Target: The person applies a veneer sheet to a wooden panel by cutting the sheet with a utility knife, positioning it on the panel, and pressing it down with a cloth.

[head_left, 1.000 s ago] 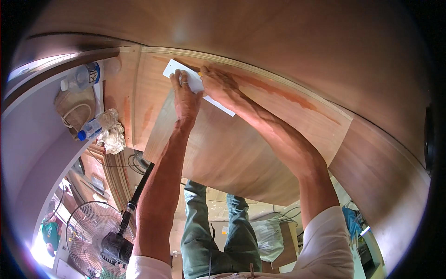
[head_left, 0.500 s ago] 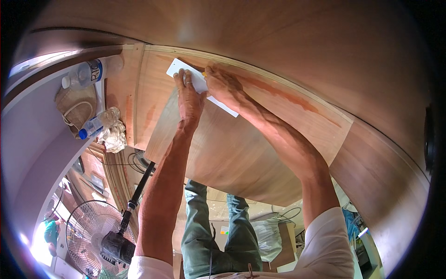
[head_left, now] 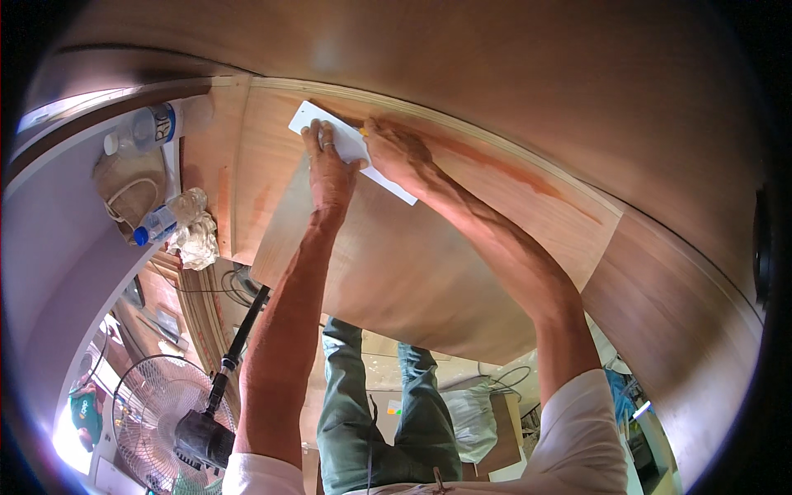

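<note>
A long white flat strip, like a straightedge [head_left: 355, 151], lies slantwise across a wood-grain sheet [head_left: 412, 272] and the lighter wooden panel [head_left: 487, 194] beneath. My left hand [head_left: 332, 169] presses down on the strip, fingers stretched over it and the thumb near its lower edge. Right beside it, my right hand [head_left: 394, 153] is closed at the strip's far edge. A small yellow bit of a tool [head_left: 363, 131] shows at its fingertips; the rest is hidden in the fist, so its kind is unclear.
Two plastic bottles [head_left: 169, 216], a beige cloth bag [head_left: 128, 186] and crumpled paper [head_left: 196, 243] sit at the left. A fan [head_left: 169, 421] stands lower left. Reddish-brown smears [head_left: 511, 173] mark the panel near its raised far edge. Another person [head_left: 85, 408] is at the far lower left.
The whole view has shifted slightly, with things at the left sitting a little further left. Both hands keep nearly the same places on the strip.
</note>
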